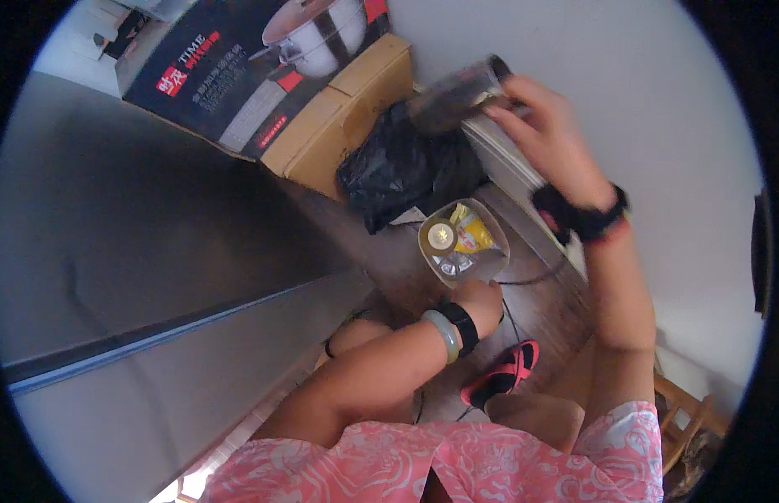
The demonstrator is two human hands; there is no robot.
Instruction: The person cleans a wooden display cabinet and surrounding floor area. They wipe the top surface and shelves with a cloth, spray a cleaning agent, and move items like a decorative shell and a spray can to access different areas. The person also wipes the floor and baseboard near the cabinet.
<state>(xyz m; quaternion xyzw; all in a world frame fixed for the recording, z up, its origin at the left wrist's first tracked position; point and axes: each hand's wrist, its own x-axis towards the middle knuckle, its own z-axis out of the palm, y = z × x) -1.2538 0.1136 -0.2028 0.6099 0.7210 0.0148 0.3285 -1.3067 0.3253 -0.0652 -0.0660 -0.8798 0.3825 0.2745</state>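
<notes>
Raised at the upper right, my right hand grips the end of a dark cylindrical container, blurred and tilted. It is above a black plastic bag. My left hand is lower, at the near rim of a small waste bin; its fingers are mostly turned from view, so its hold cannot be told. Inside the bin lie a yellow wrapper, a round pale-topped item and silvery packaging.
A large printed carton and a brown cardboard box stand at the upper left. A dark-sided cabinet or appliance fills the left. A wall is at right. A cable crosses the floor near my sandalled foot.
</notes>
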